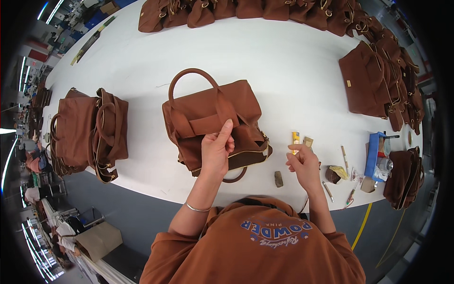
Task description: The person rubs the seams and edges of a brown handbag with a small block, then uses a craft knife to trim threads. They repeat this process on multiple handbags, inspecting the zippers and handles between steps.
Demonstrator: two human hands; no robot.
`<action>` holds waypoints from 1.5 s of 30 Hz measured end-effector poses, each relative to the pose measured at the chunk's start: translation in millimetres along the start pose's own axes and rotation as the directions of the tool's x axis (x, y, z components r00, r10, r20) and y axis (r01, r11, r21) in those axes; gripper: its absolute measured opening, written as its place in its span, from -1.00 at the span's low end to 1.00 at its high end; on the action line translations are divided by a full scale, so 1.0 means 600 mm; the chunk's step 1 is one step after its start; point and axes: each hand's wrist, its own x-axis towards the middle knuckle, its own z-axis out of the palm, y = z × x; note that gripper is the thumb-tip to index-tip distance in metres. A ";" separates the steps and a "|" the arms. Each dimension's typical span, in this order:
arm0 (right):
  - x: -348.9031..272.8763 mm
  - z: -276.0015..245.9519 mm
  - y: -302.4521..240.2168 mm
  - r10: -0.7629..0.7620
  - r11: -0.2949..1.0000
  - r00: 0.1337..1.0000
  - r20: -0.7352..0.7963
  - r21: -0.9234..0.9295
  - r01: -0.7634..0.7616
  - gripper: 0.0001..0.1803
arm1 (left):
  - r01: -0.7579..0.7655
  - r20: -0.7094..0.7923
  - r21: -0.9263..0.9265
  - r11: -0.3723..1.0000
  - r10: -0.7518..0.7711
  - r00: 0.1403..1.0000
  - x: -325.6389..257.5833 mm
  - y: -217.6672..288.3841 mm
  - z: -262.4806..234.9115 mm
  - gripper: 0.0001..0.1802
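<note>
Brown bag (213,120) gripped by left hand (216,154), near table edge (156,187).

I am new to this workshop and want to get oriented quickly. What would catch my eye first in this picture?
First, the brown handbag in the middle of the white table, with the left hand gripping its front flap. Just right of it, the right hand pinches something small near a yellow lighter. More brown bags are piled along the far edge and at the left.

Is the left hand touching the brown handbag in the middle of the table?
Touching. The head view shows the left hand gripping the brown handbag, thumb pressed on its front flap.
</note>
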 end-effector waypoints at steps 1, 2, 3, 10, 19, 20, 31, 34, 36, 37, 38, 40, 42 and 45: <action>-0.001 -0.001 -0.005 0.089 0.995 0.995 0.047 0.050 -0.091 -0.68 | -0.003 0.001 0.000 1.000 0.003 1.000 0.001 -0.001 0.002 -0.74; 0.001 0.006 0.001 0.010 0.999 1.000 0.001 0.043 -0.010 -0.70 | -0.005 0.001 0.000 1.000 0.005 1.000 0.001 0.000 0.002 -0.74; 0.003 0.010 -0.003 -0.029 0.999 0.999 -0.013 0.036 0.029 -0.71 | -0.001 -0.004 0.008 1.000 0.001 1.000 0.002 -0.001 0.002 -0.74; 0.016 0.041 -0.019 -0.062 0.997 0.989 0.137 0.051 0.055 -0.80 | 0.048 -0.003 0.085 0.995 -0.048 0.999 0.012 -0.012 -0.012 -0.62; 0.016 0.065 -0.059 -0.102 0.993 0.984 0.146 0.069 0.093 -0.81 | -0.003 0.195 0.552 0.834 -0.125 0.973 -0.042 0.059 -0.032 -0.66; 0.018 0.066 -0.063 -0.110 0.993 0.984 0.142 0.067 0.101 -0.80 | -0.139 0.172 0.580 0.803 0.046 0.984 -0.049 0.071 -0.037 -0.69; 0.053 -0.026 -0.031 -0.129 0.990 0.978 -0.161 0.035 0.136 -0.75 | -0.548 0.276 0.619 0.562 0.498 0.822 0.003 0.112 -0.109 -0.58; 0.054 -0.074 0.000 -0.093 0.995 0.956 -0.277 0.003 0.097 -0.75 | -0.578 0.337 0.647 0.497 0.494 0.802 0.012 0.096 -0.111 -0.49; 0.053 -0.088 0.017 -0.044 0.999 0.944 -0.328 -0.029 0.036 -0.75 | -0.574 0.331 0.651 0.496 0.496 0.803 0.021 0.091 -0.113 -0.51; 0.051 -0.084 0.023 -0.031 0.998 0.946 -0.321 -0.068 0.010 -0.75 | -0.569 0.316 0.648 0.507 0.500 0.806 0.029 0.092 -0.115 -0.52; 0.049 -0.078 0.031 -0.019 0.994 0.949 -0.314 -0.108 -0.016 -0.75 | -0.563 0.300 0.644 0.519 0.505 0.809 0.035 0.093 -0.115 -0.54; 0.048 -0.067 0.055 -0.055 0.977 0.948 -0.314 -0.214 -0.015 -0.75 | -0.491 0.256 0.653 0.577 0.442 0.859 0.049 0.102 -0.109 -0.44; 0.052 -0.056 0.085 -0.152 0.938 0.938 -0.313 -0.345 0.036 -0.75 | -0.418 0.214 0.662 0.622 0.378 0.901 0.057 0.113 -0.102 -0.38; 0.060 -0.055 0.103 -0.154 0.867 0.872 -0.464 -0.487 -0.106 -0.70 | -0.339 0.179 0.671 0.659 0.300 0.937 0.063 0.128 -0.098 -0.34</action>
